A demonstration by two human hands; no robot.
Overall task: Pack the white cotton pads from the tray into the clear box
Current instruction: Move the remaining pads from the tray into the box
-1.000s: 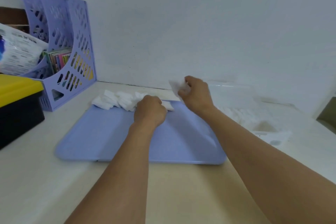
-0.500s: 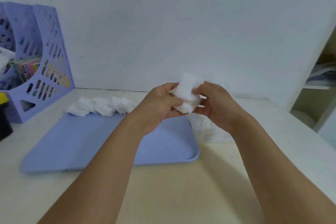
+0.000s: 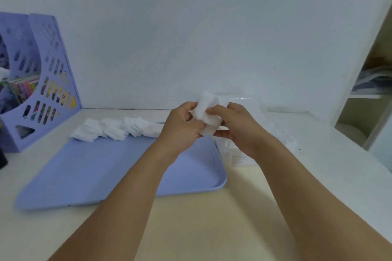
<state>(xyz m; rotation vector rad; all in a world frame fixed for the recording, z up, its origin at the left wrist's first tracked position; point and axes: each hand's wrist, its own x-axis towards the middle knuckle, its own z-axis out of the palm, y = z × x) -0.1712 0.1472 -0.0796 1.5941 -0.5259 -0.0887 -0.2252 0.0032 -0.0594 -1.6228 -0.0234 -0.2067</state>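
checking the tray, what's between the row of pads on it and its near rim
Bare tray floor. In the head view, the loose pads line the far edge and nothing else lies before the near rim.

Pretty soft, even light with a cool bluish cast. Whole frame's a bit blurry, and the perforated lilac plastic file rack (image 3: 40,82) on the far left bends from wide-angle distortion. Faint shadows under the forearms.

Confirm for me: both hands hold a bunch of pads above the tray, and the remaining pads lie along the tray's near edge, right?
Not quite. Head view: the remaining pads lie along the tray's far edge. Both hands, left and right, do hold a bunch of pads.
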